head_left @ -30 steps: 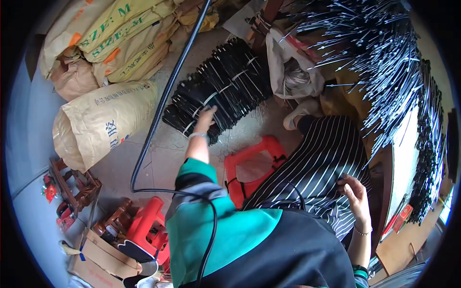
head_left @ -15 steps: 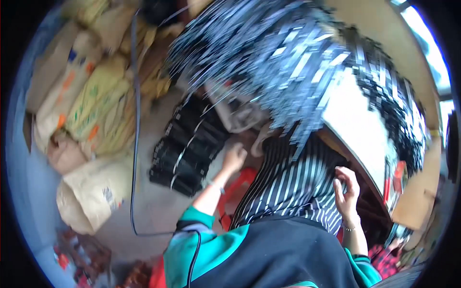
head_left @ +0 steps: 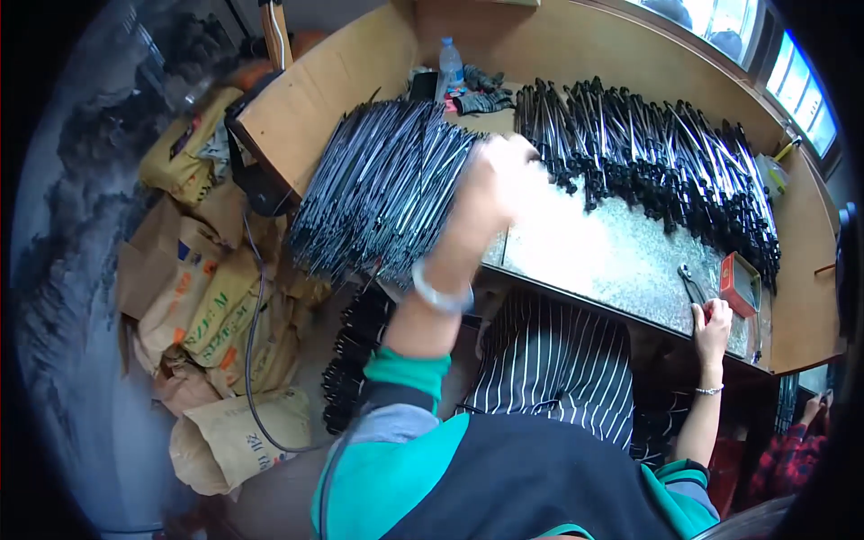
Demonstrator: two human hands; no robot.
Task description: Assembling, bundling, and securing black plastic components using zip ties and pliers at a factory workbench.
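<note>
My left hand (head_left: 500, 169) reaches over the bench, between a heap of thin dark metal rods (head_left: 382, 184) on the left and a row of black-ended rods (head_left: 630, 148) at the back. It is washed out by glare and its fingers are unclear. Near the bench's front right, my right hand (head_left: 712, 322) is closed around the handles of a pair of pliers (head_left: 693, 286). The dark jaws point away from me, onto the pale worktop (head_left: 594, 256). Beside the pliers stands a small open red box (head_left: 740, 283).
Wooden panels (head_left: 328, 103) border the bench. At the back are a water bottle (head_left: 450, 63) and dark gloves (head_left: 484, 94). Paper sacks (head_left: 247, 441) stand on the floor at left, with a cable (head_left: 249, 360) hanging past them. Another person's checked sleeve (head_left: 787, 459) shows at lower right.
The view has shifted, bringing the whole bench top into sight. My left hand has gone from beside my lap to over the bench. My right hand has moved from my lap to the pliers.
</note>
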